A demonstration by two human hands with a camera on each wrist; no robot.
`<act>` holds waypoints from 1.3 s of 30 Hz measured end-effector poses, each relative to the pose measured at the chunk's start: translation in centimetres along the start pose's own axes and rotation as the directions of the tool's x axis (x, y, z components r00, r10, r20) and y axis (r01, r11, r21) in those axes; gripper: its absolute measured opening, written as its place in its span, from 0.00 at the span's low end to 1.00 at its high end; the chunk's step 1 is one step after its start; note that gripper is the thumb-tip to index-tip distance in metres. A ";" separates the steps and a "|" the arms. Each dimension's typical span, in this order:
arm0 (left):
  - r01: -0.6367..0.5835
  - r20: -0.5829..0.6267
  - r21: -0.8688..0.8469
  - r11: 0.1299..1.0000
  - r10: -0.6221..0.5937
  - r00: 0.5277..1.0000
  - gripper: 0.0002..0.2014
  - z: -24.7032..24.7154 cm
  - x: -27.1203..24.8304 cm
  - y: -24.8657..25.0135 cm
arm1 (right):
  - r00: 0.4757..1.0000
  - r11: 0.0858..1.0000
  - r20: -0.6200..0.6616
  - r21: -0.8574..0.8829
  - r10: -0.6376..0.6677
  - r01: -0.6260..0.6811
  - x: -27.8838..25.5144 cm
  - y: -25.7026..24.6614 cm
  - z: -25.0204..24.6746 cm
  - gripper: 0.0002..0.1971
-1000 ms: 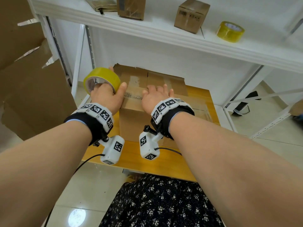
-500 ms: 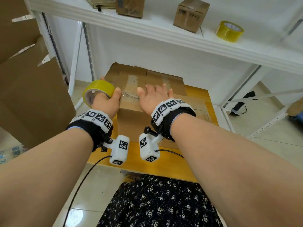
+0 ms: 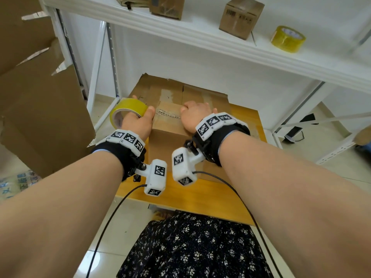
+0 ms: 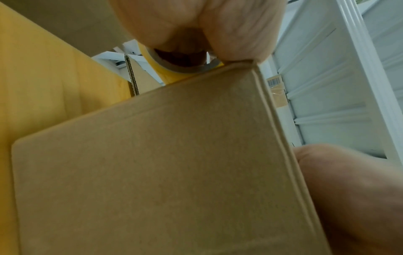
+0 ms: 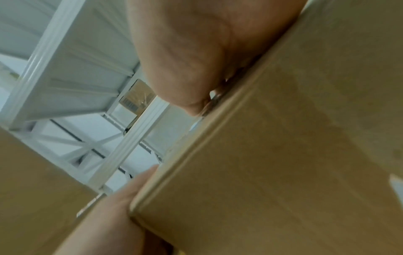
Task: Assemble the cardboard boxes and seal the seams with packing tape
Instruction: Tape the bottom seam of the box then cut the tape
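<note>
A brown cardboard box (image 3: 166, 145) stands on the yellow wooden table (image 3: 200, 195). A clear strip of tape (image 3: 168, 115) runs across its top between my hands. My left hand (image 3: 136, 121) grips a yellow tape roll (image 3: 128, 106) at the box's upper left edge, its thumb lying on the top. The left wrist view shows the roll (image 4: 174, 74) against that edge of the box (image 4: 141, 172). My right hand (image 3: 197, 115) presses palm-down on the top right of the box; its fingers point away, foreshortened. In the right wrist view its palm (image 5: 196, 43) lies on the box (image 5: 283, 155).
Flattened cardboard (image 3: 180, 87) lies behind the box. A big cardboard sheet (image 3: 40, 107) leans at the left. The white shelf (image 3: 220, 49) above carries small boxes (image 3: 241, 17) and a second tape roll (image 3: 288, 39). White rack posts (image 3: 96, 77) flank the table.
My left hand has lowered the roll to the box's left edge. My right hand has shifted slightly right, leaving more tape showing between the hands, and its spread fingers no longer show.
</note>
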State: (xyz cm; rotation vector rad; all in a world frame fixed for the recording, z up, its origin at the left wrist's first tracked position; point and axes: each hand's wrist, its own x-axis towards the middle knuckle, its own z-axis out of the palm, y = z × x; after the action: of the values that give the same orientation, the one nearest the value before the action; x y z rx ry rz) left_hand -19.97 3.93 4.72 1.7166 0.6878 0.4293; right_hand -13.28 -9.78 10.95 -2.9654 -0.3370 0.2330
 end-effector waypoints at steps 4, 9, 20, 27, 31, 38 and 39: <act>0.034 0.085 0.048 0.998 -0.038 0.996 0.32 -0.1 0.1 -0.1 | 0.996 0.998 -0.072 -0.038 -0.045 0.043 -1.1 0.0 1.3 0.25; 0.013 0.127 0.075 0.997 -0.022 0.992 0.35 0.0 0.7 -0.7 | 0.999 0.983 0.004 -0.178 -0.034 0.034 -1.2 -1.1 0.7 0.35; 0.077 0.138 0.136 0.988 -0.096 0.986 0.31 0.0 0.1 -0.5 | 0.982 0.998 0.183 -0.042 -0.048 0.057 -2.7 -4.2 -1.4 0.28; 0.084 0.145 0.192 0.978 -0.113 0.983 0.33 -0.3 0.5 -0.5 | 0.988 0.999 0.148 0.031 0.033 -0.038 -3.0 -4.8 -0.5 0.34; 0.066 0.140 0.131 0.989 -0.084 0.987 0.32 -0.2 0.1 -0.5 | 0.997 0.997 0.075 -0.073 -0.034 0.039 -2.4 -4.1 0.4 0.38; 0.129 0.191 0.110 0.986 -0.148 0.970 0.33 -0.1 0.9 -0.4 | 0.937 0.955 0.197 -0.001 -0.289 0.295 -3.0 -2.7 -1.2 0.54; 0.151 0.183 0.092 0.984 -0.166 0.969 0.34 -0.2 0.7 -0.6 | 0.922 0.929 0.219 -0.120 -0.318 0.349 -3.1 -2.6 -0.7 0.60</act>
State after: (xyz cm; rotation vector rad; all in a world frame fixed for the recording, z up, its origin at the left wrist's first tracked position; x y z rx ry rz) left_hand -19.68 4.67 4.13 1.7339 0.7039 0.1261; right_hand -16.65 -8.12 12.47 -2.9726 -0.9179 0.4765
